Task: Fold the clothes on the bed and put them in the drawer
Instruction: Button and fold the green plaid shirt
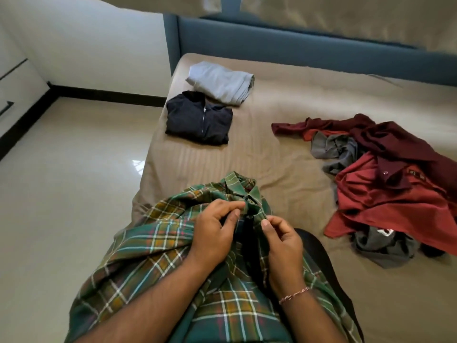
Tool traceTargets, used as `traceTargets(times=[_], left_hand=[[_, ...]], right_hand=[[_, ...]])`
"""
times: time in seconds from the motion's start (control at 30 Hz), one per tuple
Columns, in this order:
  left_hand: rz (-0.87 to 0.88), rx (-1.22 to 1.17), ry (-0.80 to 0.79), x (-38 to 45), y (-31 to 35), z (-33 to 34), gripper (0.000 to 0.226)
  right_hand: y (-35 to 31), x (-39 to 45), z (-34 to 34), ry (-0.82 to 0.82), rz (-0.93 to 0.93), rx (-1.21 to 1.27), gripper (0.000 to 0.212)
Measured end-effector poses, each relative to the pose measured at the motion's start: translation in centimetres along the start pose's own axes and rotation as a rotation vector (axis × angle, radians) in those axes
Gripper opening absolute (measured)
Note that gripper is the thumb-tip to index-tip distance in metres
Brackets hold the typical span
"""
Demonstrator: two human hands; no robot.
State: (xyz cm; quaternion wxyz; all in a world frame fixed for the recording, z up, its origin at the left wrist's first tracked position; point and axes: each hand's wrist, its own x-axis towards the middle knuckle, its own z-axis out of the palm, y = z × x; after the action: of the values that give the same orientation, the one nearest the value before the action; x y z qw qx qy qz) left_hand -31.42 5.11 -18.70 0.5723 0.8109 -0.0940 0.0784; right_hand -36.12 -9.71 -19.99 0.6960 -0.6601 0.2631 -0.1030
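Note:
A green plaid shirt [158, 246] lies bunched over the near corner of the bed and hangs toward me. My left hand [212, 231] pinches the cloth just below its collar. My right hand [282, 238] pinches the shirt's front edge close beside the left. Farther up the bed lie a folded dark navy zip garment [197, 118] and a folded light grey garment [221, 81]. An unfolded heap of red and maroon shirts [385, 174] with grey pieces among them sprawls at the right. No drawer can be made out for certain.
The bed [284, 149] has a tan striped sheet and a blue upholstered headboard [272, 40]. A glossy tiled floor [74, 181] lies to the left. A white cabinet front with dark handles [10, 105] stands at the far left edge.

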Motion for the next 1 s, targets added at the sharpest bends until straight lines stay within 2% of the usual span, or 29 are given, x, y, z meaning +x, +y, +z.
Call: traceTargets(times=[0.1,0.4,0.7,1.0], left_hand=[[-0.01,-0.026,0.022,-0.3,0.0,0.4,0.022],[0.073,0.005,-0.041,-0.7,-0.4,1.2,0.02],[0.025,-0.055,-0.059,-0.4,-0.5,1.4,0.017],[-0.13,-0.162,-0.054,-0.1,-0.8,1.4,0.011]], right_hand=[[-0.4,-0.4,0.5,-0.013,-0.097,-0.028,0.008],[0.4,-0.3,0.5,-0.02,-0.144,-0.04,0.008],[0.6,-0.1,0.4,-0.036,-0.133,0.009,0.01],[0.4,0.0,0.6,-0.043,-0.137,0.028,0.016]])
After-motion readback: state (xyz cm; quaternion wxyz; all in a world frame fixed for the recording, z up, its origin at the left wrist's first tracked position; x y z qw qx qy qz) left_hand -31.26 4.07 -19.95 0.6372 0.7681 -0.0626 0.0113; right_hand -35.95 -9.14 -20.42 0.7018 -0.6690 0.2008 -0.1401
